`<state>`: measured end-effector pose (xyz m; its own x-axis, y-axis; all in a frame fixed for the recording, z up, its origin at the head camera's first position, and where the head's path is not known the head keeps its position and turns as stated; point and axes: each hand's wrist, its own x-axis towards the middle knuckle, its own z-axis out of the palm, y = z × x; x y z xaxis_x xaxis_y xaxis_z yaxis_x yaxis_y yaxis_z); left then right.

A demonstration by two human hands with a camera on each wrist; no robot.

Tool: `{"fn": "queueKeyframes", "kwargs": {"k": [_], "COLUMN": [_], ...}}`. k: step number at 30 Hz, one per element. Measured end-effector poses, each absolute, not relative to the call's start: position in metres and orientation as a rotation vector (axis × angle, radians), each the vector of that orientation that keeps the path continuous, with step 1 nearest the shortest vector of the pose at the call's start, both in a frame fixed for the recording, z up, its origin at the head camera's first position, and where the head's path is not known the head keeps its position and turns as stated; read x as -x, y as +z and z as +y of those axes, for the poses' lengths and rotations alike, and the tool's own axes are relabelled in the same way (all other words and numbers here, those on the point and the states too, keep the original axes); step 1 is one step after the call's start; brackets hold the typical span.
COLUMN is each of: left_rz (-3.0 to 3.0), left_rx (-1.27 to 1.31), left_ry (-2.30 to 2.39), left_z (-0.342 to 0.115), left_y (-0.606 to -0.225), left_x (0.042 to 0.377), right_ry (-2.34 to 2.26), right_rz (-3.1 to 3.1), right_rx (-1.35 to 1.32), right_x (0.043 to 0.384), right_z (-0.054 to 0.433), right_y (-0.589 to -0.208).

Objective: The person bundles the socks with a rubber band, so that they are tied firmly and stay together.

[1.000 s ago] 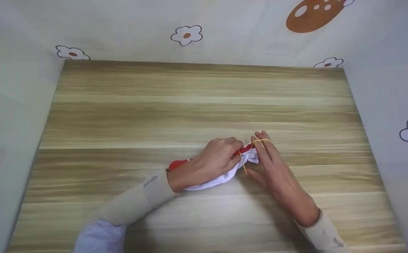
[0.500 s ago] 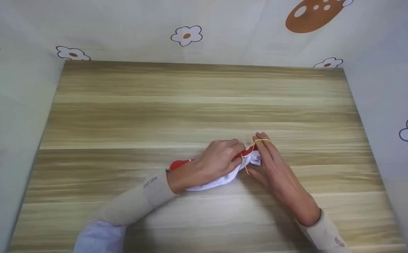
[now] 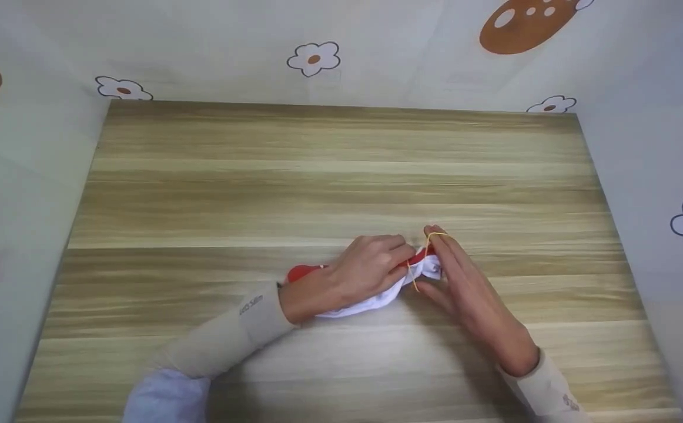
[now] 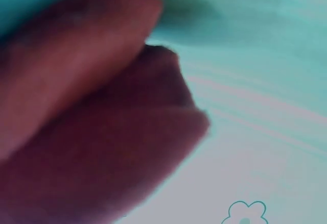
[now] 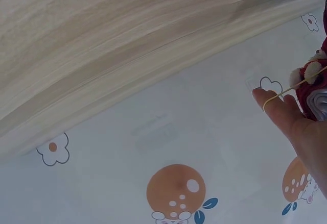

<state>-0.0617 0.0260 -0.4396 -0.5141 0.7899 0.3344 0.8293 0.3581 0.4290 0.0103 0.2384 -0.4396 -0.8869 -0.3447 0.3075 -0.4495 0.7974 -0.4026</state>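
Observation:
A rolled cloth bundle (image 3: 371, 303), red on one side and white on the other, lies slanted near the middle of the table. My left hand (image 3: 353, 273) grips it from above and hides its middle. A thin yellow rubber band (image 3: 412, 278) stretches from the bundle's right end to my right hand (image 3: 479, 299). Straight fingers of that hand carry the loop, its thumb held apart below. The right wrist view shows the band crossing red fabric (image 5: 305, 97) with white pompoms. Only dark, blurred left fingers (image 4: 92, 55) fill the left wrist view.
A wood-grain table (image 3: 259, 200) lies under both hands. Pale walls (image 3: 388, 53) printed with flowers and brown spotted shapes rise at the back and both sides. Beige cuffs (image 3: 268, 308) cover both wrists.
My left hand has shifted slightly right with the bundle. The right fingertips sit slightly lower, with the rubber band still stretched over them.

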Motion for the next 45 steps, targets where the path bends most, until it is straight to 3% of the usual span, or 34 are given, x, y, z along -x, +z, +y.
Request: {"fn": "queueKeyframes", "kwargs": {"k": [29, 45], "left_rz": [-2.220, -2.323], "left_rx": [1.606, 1.529], "left_ry": [-0.854, -0.863], "left_z": [0.0200, 0.0196], "left_y": [-0.4411, -0.4455], "left_x": [0.0627, 0.0608], "right_ry": [1.522, 1.452], "right_rz": [-2.715, -2.646], "right_rx": [-0.270, -0.401], "right_x": [-0.0132, -0.0081], "right_z": [0.2333, 0.2357], "right_y": [-0.4337, -0.4408]}}
